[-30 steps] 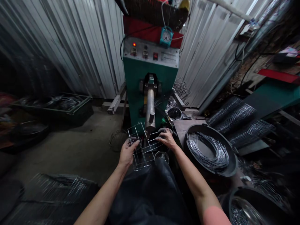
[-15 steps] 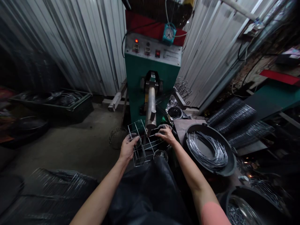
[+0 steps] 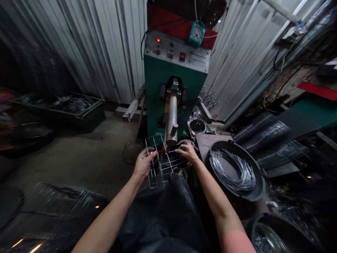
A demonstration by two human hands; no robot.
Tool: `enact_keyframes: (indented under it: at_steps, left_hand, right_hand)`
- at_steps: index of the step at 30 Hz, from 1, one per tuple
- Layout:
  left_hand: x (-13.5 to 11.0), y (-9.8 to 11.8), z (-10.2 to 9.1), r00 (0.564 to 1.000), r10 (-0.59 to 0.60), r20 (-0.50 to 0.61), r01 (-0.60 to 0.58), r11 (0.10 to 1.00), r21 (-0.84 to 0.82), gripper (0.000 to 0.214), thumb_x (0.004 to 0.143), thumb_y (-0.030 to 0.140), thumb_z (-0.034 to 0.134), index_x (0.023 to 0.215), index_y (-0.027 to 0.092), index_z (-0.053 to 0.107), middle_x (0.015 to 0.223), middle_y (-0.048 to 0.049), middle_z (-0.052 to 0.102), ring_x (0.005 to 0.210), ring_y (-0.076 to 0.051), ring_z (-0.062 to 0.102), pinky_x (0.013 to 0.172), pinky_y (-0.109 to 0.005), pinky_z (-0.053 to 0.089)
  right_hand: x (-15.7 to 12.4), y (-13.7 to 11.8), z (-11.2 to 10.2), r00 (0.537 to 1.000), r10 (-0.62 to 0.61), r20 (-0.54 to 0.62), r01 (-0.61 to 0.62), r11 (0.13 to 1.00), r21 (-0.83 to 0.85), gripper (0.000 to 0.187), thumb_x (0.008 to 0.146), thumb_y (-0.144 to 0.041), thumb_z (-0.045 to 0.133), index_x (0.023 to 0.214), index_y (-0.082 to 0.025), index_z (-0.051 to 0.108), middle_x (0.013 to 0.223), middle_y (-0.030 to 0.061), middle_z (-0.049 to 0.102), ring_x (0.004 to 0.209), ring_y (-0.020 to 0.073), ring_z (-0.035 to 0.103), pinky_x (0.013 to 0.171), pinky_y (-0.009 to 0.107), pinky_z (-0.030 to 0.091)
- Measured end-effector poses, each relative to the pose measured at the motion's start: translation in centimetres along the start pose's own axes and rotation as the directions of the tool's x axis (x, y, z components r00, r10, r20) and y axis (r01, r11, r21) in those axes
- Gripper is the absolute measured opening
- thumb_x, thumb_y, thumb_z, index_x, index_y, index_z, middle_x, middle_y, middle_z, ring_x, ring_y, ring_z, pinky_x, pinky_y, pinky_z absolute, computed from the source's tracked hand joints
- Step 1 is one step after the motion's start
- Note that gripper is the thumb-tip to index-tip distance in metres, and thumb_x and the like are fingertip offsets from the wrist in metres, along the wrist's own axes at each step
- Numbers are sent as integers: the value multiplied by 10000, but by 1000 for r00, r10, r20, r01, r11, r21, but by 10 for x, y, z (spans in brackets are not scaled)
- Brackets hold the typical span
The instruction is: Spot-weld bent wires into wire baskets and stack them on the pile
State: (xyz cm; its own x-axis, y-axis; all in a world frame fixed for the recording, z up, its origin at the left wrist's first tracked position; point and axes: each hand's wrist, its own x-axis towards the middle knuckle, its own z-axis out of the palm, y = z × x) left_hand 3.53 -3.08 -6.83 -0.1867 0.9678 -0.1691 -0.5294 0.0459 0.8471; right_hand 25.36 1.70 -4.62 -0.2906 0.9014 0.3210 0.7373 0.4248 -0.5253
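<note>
Both my hands, in thin grey gloves, hold a rectangular wire basket [image 3: 159, 168] of bright steel rods. My left hand [image 3: 144, 162] grips its near left side, and my right hand [image 3: 187, 151] rests curled over its right-hand wires. The basket's far edge sits under the metal electrode arm [image 3: 172, 119] of a green spot-welding machine [image 3: 171, 79]. Orange sparks [image 3: 165, 151] fly from the contact point. The lower electrode is hidden behind the wires and my hands.
A black tub of bent wire rods [image 3: 238, 149] stands to my right, with stacks of wire frames [image 3: 265, 135] behind it. A dark tub [image 3: 276, 225] sits at lower right. A round wire basket [image 3: 131, 153] lies left of the machine, beside a dark crate [image 3: 60, 112].
Orange sparks now show at the electrode, and none appeared before. Both hands hold the basket in nearly the same place under the arm. The whole view has shifted slightly.
</note>
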Motion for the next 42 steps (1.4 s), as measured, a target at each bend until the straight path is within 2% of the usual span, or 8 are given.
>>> enact_keyframes:
  at_steps: [7,18,23,25,28,32,37,42]
  left_hand:
    - [-1,3,0,996,-77,46,78,997,-19,458,441,301,812,813,139,600,579,56,546,443,-34,424,464,-182,367]
    - [-3,6,-3,997,-24,79,22,1000,21,434,446,292,810,799,136,612,586,50,548,459,-28,413,436,-149,329]
    - [-29,3,-45,992,-43,118,36,998,56,403,506,285,798,853,160,636,598,50,550,511,-42,465,524,-156,416]
    - [-41,5,-70,991,-88,103,86,996,26,401,510,292,802,857,179,636,554,66,525,494,-46,466,615,-201,480]
    - [-61,16,-103,988,-136,77,139,990,-33,335,490,309,816,729,181,620,502,74,487,477,-55,456,735,-297,527]
    - [-88,29,-118,987,-148,61,156,973,-171,330,539,365,790,530,186,513,491,66,441,537,-85,479,831,-415,527]
    - [-106,31,-120,991,-94,99,119,950,-290,252,567,381,765,672,211,611,498,78,453,561,-99,502,892,-490,485]
    - [-95,42,-138,990,-138,28,135,987,91,481,473,379,801,891,189,659,890,-57,666,947,-249,594,892,-430,459]
  right_hand:
    - [0,-5,-3,1000,17,11,-17,1000,2,349,744,-536,591,612,-216,633,959,34,620,1005,210,472,917,404,264]
    - [-10,-18,-5,999,46,-8,-46,995,-90,310,741,-495,622,622,-209,643,982,44,625,1023,228,481,914,443,256]
    - [-54,-46,-9,995,-100,-8,99,988,-123,201,738,-433,648,814,-247,672,1036,55,617,1053,244,486,957,462,255]
    - [-73,-51,-20,989,-147,-33,145,987,-67,328,729,-412,658,1021,-267,628,1084,66,604,1073,247,487,951,437,306]
    - [-92,-49,-45,980,-73,-186,89,993,78,466,748,-428,624,1169,-247,538,1108,91,584,1054,243,515,910,402,388]
    - [-102,-51,-70,974,-32,-225,79,977,199,419,772,-475,563,1104,-220,566,1018,86,609,965,234,567,841,372,445]
    - [-100,-91,-79,939,-143,-312,205,963,177,378,794,-542,479,954,-225,610,862,61,643,784,202,597,719,334,471]
    - [-89,-142,-84,909,-246,-335,277,960,47,386,792,-572,490,723,-211,610,664,30,607,610,152,548,611,276,431]
